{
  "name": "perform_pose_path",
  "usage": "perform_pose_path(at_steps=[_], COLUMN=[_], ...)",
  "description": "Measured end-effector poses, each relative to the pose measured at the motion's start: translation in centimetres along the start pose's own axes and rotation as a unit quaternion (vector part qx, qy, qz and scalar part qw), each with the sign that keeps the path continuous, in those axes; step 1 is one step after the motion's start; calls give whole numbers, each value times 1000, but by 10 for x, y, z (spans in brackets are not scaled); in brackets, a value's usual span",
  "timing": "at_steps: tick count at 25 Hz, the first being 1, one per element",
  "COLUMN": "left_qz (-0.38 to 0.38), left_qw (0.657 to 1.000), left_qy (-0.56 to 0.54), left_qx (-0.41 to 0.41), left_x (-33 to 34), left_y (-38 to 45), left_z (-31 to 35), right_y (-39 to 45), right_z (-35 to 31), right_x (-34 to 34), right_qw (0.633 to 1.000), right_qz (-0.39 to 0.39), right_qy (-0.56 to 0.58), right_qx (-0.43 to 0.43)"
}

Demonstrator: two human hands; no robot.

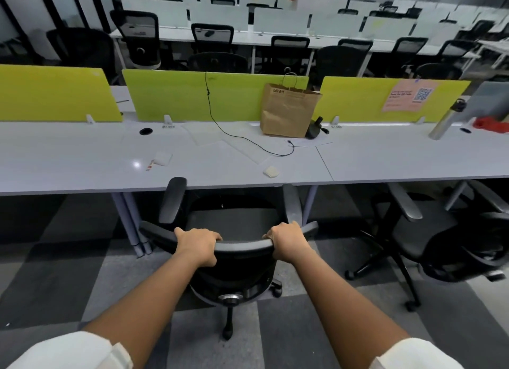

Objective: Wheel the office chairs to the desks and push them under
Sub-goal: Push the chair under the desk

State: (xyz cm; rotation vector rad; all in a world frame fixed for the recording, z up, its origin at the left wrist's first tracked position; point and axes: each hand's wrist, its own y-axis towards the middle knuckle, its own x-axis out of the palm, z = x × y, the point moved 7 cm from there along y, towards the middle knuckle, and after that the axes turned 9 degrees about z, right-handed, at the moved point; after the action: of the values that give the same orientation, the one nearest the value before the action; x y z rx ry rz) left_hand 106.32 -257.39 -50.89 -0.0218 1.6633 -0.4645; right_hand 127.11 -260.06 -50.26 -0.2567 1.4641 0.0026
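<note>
A black office chair (234, 222) stands right in front of me, facing the long white desk (82, 162). Its seat front and both armrests reach the desk's near edge, with the armrest tips at that edge. My left hand (197, 244) grips the top rim of the backrest left of centre. My right hand (287, 243) grips the same rim right of centre, fingers curled over it. A second black office chair (446, 244) stands to the right, turned sideways and partly under the desk.
Desk legs (132, 219) stand just left of the chair and a thinner leg (309, 203) to its right. On the desk are a brown paper bag (289, 112), a black cable (248, 140), papers and a steel bottle (446, 120). Green dividers (192, 95) back the desk.
</note>
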Motion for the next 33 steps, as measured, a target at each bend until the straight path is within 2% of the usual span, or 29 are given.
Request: perform_pose_path(at_steps=[8, 11, 13, 15, 17, 18, 20, 23, 28, 33], left_qz=[-14, -55, -134, -186, -159, -123, -50, -25, -29, -26], left_qw=[1000, 998, 987, 947, 899, 891, 919, 964, 974, 975], left_qy=[22, 4, -78, -243, -387, -414, -361, -219, -185, -158], left_qx=[8, -13, -49, -97, -131, -140, -151, -148, -127, -155], left_x=[2, 6, 9, -2, -27, -40, -57, -55, -43, -25], left_y=[-13, -29, -39, -48, -40, -29, -10, 16, 81, 177], left_z=[1, 7, 12, 27, 58, 77, 114, 175, 228, 264], right_y=[-9, -21, -30, -35, -34, -33, -29, -19, 5, 55], right_z=[-5, -7, 2, 26, 64, 90, 141, 217, 290, 320], right_x=[5, 7, 6, 1, -12, -16, -19, -4, 46, 96], right_qw=[997, 995, 990, 979, 971, 970, 968, 963, 939, 915], right_qz=[12, 6, -28, -88, -84, -62, -8, 58, 64, 21], right_qy=[24, 33, 67, 129, 184, 209, 243, 265, 327, 395], right_qx=[-70, -98, -122, -134, -124, -108, -64, 7, 87, 80])
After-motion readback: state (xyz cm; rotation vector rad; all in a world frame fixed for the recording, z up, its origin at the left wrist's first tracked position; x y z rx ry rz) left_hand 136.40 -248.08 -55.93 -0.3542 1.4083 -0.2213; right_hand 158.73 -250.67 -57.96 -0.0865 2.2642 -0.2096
